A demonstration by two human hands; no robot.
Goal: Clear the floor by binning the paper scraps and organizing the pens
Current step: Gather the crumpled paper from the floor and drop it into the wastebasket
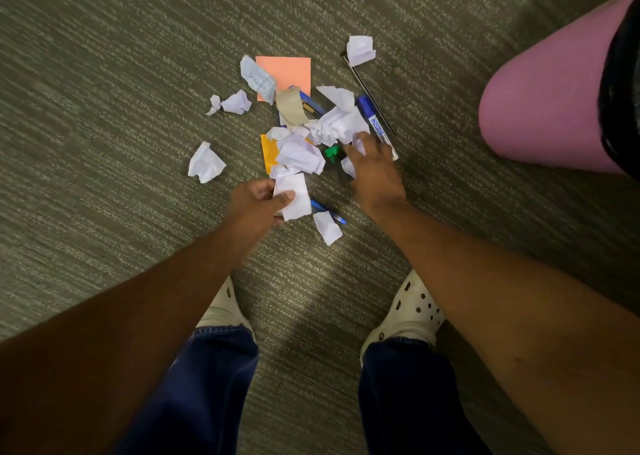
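While my left hand (258, 205) pinches a white scrap (294, 195), my open right hand (375, 167) reaches the pile's crumpled paper (337, 125): light, soft, graspable anywhere by bunching.

My arms bare, no sleeves. Dark blue jeans (214, 385), hems stitched. Cream perforated clogs (410, 311), lower centre of frame.

Dim, even indoor light, soft shadows on the carpet (104, 143), slight motion blur, edges wide-angle curved.
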